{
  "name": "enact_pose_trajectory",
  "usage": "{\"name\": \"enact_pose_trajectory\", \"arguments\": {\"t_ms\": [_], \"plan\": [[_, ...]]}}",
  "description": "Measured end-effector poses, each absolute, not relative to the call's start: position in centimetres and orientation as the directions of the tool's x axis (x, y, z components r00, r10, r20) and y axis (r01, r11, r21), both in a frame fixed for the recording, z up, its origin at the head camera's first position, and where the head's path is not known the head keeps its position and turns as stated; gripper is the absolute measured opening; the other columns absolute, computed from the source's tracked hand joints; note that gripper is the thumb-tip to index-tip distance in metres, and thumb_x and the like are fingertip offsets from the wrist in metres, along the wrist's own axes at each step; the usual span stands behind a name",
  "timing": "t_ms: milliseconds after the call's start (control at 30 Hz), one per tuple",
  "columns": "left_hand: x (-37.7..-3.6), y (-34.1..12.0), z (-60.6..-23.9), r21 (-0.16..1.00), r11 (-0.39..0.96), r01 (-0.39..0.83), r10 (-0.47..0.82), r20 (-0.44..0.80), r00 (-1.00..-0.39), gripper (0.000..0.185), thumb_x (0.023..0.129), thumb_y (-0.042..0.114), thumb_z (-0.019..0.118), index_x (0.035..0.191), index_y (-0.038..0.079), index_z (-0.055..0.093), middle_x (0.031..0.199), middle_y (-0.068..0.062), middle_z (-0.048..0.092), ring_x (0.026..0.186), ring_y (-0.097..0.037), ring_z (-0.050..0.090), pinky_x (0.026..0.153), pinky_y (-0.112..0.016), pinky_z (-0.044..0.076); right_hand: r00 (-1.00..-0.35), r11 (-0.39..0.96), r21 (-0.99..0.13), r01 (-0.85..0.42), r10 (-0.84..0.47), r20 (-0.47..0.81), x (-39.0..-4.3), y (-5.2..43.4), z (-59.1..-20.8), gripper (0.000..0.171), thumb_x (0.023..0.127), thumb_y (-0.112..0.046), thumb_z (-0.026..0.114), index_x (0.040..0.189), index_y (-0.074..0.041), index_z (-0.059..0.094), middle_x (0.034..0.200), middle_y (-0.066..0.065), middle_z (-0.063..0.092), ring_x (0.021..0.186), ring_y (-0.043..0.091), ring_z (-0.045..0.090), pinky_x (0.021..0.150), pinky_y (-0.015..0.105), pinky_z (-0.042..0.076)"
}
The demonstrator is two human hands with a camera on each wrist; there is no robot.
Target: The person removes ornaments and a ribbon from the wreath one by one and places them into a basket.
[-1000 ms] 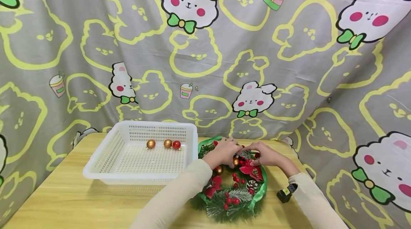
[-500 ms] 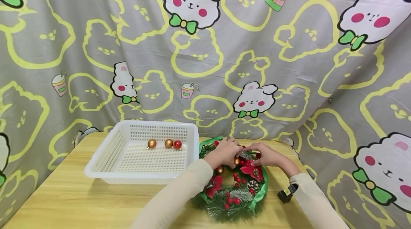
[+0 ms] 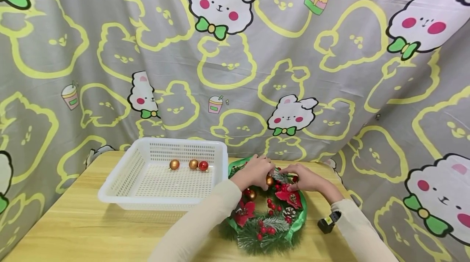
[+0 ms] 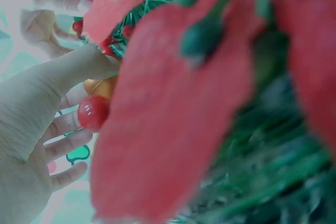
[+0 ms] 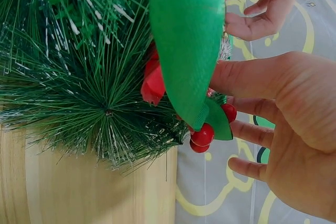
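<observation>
Both arms reach forward, left hand [image 3: 254, 172] and right hand [image 3: 302, 178] close together, fingers [image 5: 239, 77] loosely extended, thumbs forward.

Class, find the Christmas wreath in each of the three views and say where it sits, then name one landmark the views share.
Head: the wreath lies low and centre-right on the table, right of the white basket.
Left wrist: it fills the centre and right, a blurred red petal in front.
Right wrist: its pine needles fill the upper left, with a green ribbon.
Shared landmark: the red berries.
</observation>
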State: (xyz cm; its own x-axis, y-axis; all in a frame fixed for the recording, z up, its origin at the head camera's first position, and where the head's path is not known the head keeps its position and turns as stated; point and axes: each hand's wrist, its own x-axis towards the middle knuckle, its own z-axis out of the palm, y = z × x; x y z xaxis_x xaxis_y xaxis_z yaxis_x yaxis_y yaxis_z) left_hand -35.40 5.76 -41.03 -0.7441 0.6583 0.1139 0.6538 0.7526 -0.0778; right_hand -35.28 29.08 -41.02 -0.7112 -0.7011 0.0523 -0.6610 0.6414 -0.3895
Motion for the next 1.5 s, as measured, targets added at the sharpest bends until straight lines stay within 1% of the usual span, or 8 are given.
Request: {"name": "enact_pose_trajectory", "arguments": {"t_ms": [333, 567, 867, 967, 1167, 1233, 1400, 1500], "plan": [[-35.5, 5.2, -39.6, -0.045, 0.768, 0.638, 0.638, 0.14, -0.758, 0.038, 0.076, 0.044, 0.087, 0.1, 0.026, 0.063, 0.106, 0.009, 0.064, 0.098, -0.014, 0.052, 0.091, -0.039, 0.042, -0.711, 0.638, -0.394, -0.662, -0.701, 0.058, -35.3, 29.1, -41.1, 0.05, 0.085, -0.009, 0.081, 0.132, -0.003, 0.066, 0.128, 0.017, 0.067, 0.118, 0.04, 0.061, 0.097, 0.059, 0.05], [-35.7, 4.5, -39.0, -0.036, 0.772, 0.634, 0.631, 0.159, -0.759, 0.04, 0.077, 0.042, 0.086, 0.105, 0.025, 0.064, 0.109, 0.009, 0.065, 0.095, -0.014, 0.049, 0.087, -0.036, 0.039, -0.726, 0.652, -0.409, -0.639, -0.687, 0.039, -35.3, 29.3, -41.2, 0.05, 0.086, -0.01, 0.081, 0.133, -0.003, 0.065, 0.13, 0.019, 0.065, 0.119, 0.042, 0.06, 0.098, 0.06, 0.049], [-35.6, 3.0, -37.9, -0.071, 0.772, 0.632, 0.633, 0.181, -0.753, 0.046, 0.075, 0.048, 0.086, 0.109, 0.025, 0.064, 0.111, 0.009, 0.065, 0.098, -0.015, 0.052, 0.091, -0.038, 0.044, -0.732, 0.662, -0.394, -0.638, -0.68, 0.043, -35.2, 29.2, -41.1, 0.051, 0.085, -0.011, 0.081, 0.133, -0.003, 0.065, 0.128, 0.018, 0.066, 0.119, 0.042, 0.06, 0.097, 0.06, 0.049], [-35.5, 2.5, -37.3, -0.04, 0.766, 0.641, 0.635, 0.199, -0.746, 0.045, 0.076, 0.046, 0.086, 0.108, 0.024, 0.065, 0.107, 0.008, 0.065, 0.095, -0.015, 0.051, 0.092, -0.039, 0.045, -0.735, 0.664, -0.394, -0.636, -0.677, 0.045, -35.3, 29.2, -41.2, 0.051, 0.085, -0.011, 0.081, 0.133, -0.004, 0.065, 0.129, 0.019, 0.066, 0.12, 0.043, 0.059, 0.098, 0.061, 0.049], [-35.6, 1.9, -35.9, 0.037, 0.757, 0.653, 0.629, 0.232, -0.742, 0.041, 0.079, 0.039, 0.085, 0.108, 0.021, 0.063, 0.106, 0.006, 0.064, 0.098, -0.016, 0.052, 0.101, -0.045, 0.046, -0.749, 0.68, -0.373, -0.631, -0.66, 0.064, -35.3, 29.3, -41.1, 0.052, 0.084, -0.01, 0.082, 0.133, -0.005, 0.066, 0.129, 0.018, 0.066, 0.12, 0.042, 0.059, 0.097, 0.059, 0.05], [-35.6, 1.7, -35.5, 0.048, 0.757, 0.651, 0.625, 0.238, -0.744, 0.04, 0.079, 0.039, 0.085, 0.107, 0.02, 0.062, 0.103, 0.006, 0.063, 0.097, -0.016, 0.051, 0.099, -0.044, 0.045, -0.753, 0.685, -0.369, -0.627, -0.654, 0.065, -35.2, 29.3, -41.0, 0.052, 0.084, -0.011, 0.082, 0.133, -0.006, 0.066, 0.128, 0.017, 0.066, 0.119, 0.041, 0.059, 0.097, 0.059, 0.05], [-35.7, 1.0, -35.0, 0.072, 0.76, 0.645, 0.614, 0.245, -0.75, 0.04, 0.078, 0.039, 0.085, 0.104, 0.021, 0.06, 0.096, 0.007, 0.06, 0.091, -0.016, 0.046, 0.085, -0.037, 0.04, -0.757, 0.689, -0.375, -0.621, -0.65, 0.06, -34.9, 29.2, -41.1, 0.052, 0.085, -0.011, 0.082, 0.134, -0.005, 0.065, 0.128, 0.016, 0.066, 0.118, 0.04, 0.058, 0.098, 0.059, 0.048], [-35.6, 0.6, -34.6, 0.106, 0.761, 0.64, 0.601, 0.255, -0.758, 0.041, 0.077, 0.038, 0.086, 0.104, 0.02, 0.061, 0.097, 0.006, 0.062, 0.091, -0.016, 0.046, 0.085, -0.036, 0.039, -0.759, 0.691, -0.366, -0.624, -0.648, 0.07, -34.7, 29.1, -41.3, 0.053, 0.085, -0.012, 0.082, 0.134, -0.005, 0.065, 0.128, 0.017, 0.067, 0.117, 0.04, 0.058, 0.097, 0.059, 0.047]]}}
